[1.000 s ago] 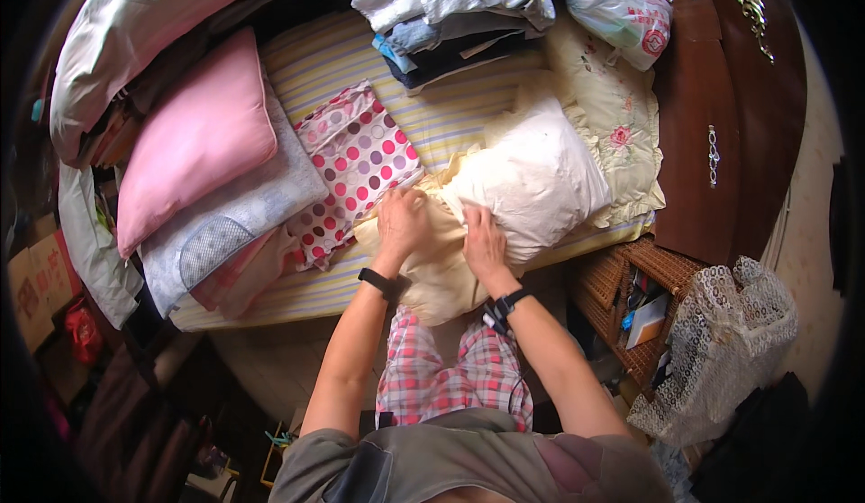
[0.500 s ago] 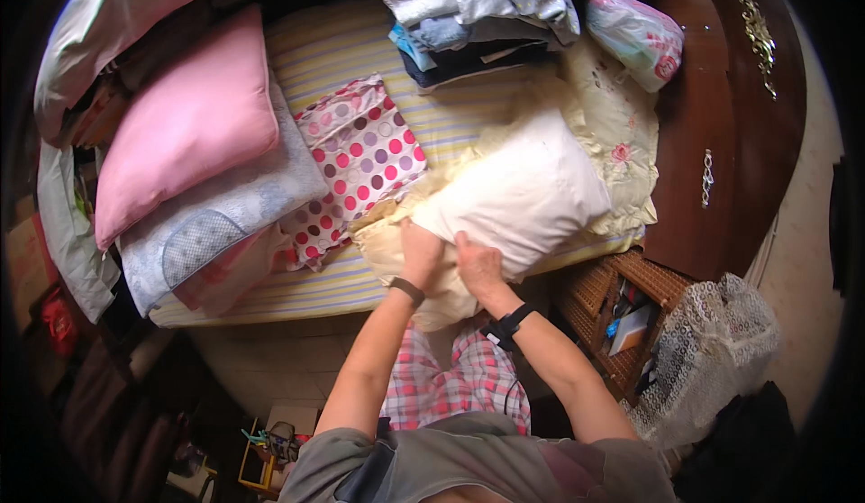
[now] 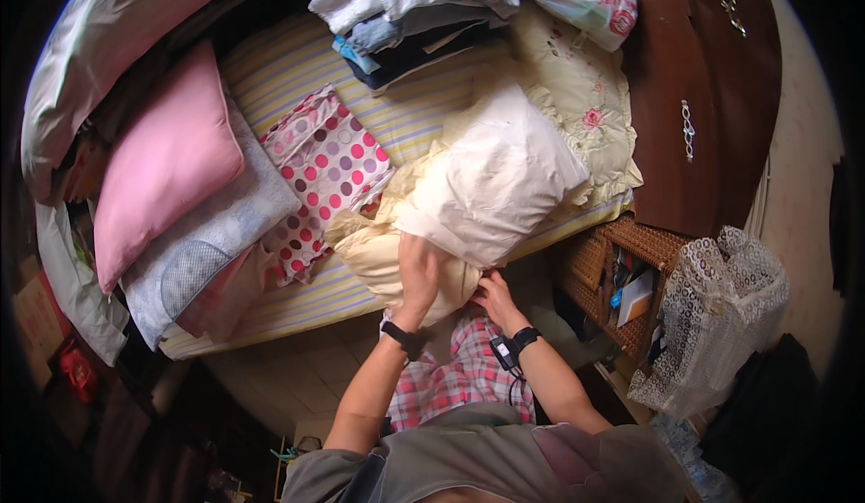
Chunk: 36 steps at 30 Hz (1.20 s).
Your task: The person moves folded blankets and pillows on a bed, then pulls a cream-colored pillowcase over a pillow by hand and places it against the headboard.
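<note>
A plump white pillow [image 3: 505, 174] lies on the bed before me, with a cream frilled pillowcase [image 3: 369, 249] bunched around its left and lower side. My left hand [image 3: 419, 273] is closed on the cloth where the pillowcase meets the pillow's lower edge; its fingertips are hidden under the fabric. Lower and to the right, my right hand [image 3: 498, 298] has its fingers bent at the pillowcase's near edge, pinching the cloth under the pillow's corner. A cream embroidered pillowcase [image 3: 590, 120] with ruffled edges lies flat beyond the pillow.
On the striped mattress [image 3: 270, 327] lie a polka-dot cloth [image 3: 329, 174], a pink pillow [image 3: 167, 165] over a pale blue quilted piece [image 3: 207, 233], folded clothes [image 3: 405, 16] and a plastic bag [image 3: 586, 3]. A wicker cabinet [image 3: 631, 242] and lace cloth [image 3: 721, 323] stand right.
My right hand has moved down and right, off the pillow's front to the near edge of the pillowcase. My left hand stays at the cloth's edge. The whole view has shifted.
</note>
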{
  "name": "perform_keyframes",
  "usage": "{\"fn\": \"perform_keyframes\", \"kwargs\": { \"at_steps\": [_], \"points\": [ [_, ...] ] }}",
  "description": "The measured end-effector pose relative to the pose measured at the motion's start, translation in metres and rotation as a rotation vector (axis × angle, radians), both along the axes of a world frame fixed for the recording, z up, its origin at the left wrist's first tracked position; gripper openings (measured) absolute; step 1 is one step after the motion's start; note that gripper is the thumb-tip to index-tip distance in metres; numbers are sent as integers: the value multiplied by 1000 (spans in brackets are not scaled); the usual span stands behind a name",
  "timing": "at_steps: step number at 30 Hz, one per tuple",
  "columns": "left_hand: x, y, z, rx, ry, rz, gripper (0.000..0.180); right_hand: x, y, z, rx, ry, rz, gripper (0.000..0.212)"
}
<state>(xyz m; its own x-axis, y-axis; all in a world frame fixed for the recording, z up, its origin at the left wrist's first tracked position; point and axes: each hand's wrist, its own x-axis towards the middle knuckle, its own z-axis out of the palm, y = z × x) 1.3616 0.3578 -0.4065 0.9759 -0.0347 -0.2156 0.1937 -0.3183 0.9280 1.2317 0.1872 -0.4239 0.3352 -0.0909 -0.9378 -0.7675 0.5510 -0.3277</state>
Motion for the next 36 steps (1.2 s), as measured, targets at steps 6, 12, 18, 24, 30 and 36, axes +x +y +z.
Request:
{"fn": "perform_keyframes", "kwargs": {
  "at_steps": [6,12,18,24,30,36],
  "points": [
    [-30,-24,-20,-538,404,121,30,-20,53,-18,106,332,-167,52],
    [-25,-71,24,-74,940,-764,32,-117,54,-135,49,-165,-602,48],
    [-52,10,8,-234,852,-497,35,-56,116,-50,-691,-397,514,47],
    [-87,55,-2,-316,1018,18,23,-58,116,-41,-664,-87,236,52],
    [-50,54,-12,-559,970,16,13,6,71,32,-1243,-470,785,35],
    [4,94,-45,-301,507,437,18,-29,40,23,-750,-320,1382,10]
  ]
}}
